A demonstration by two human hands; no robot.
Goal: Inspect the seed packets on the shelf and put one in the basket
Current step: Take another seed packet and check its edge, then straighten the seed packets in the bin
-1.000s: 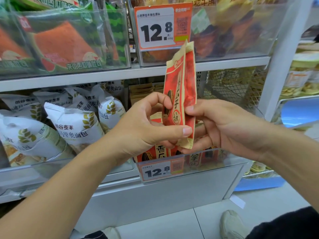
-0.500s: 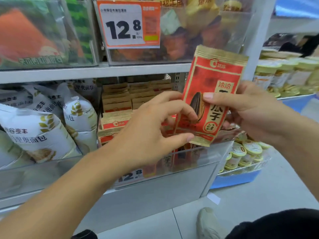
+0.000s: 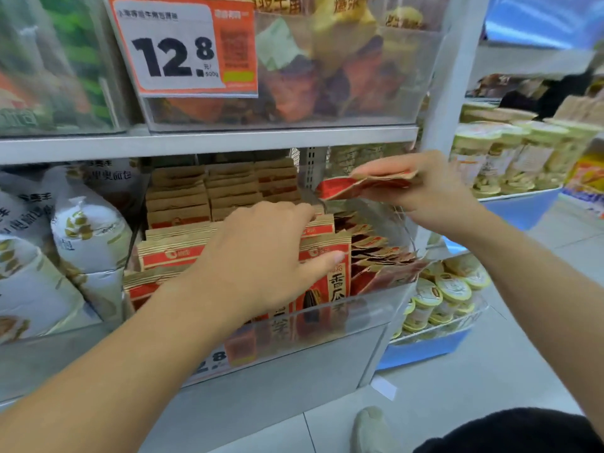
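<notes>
My right hand (image 3: 434,194) holds a red and tan seed packet (image 3: 366,184) tilted nearly flat above the right end of the clear bin (image 3: 366,308). Several more red seed packets (image 3: 323,263) stand in rows inside that bin on the lower shelf. My left hand (image 3: 261,259) reaches into the bin, its fingers resting on the tops of the standing packets and its thumb against the front one. No basket is in view.
White bread bags (image 3: 81,230) fill the bin to the left. A 12.8 price tag (image 3: 183,47) hangs on the upper bin. Yellow-lidded cups (image 3: 438,295) sit in a blue tray at the right. My shoe (image 3: 372,426) is on the tiled floor.
My right hand has turned the packet from upright to nearly flat and carried it right. My left hand has let go of it and dropped onto the packets in the bin.
</notes>
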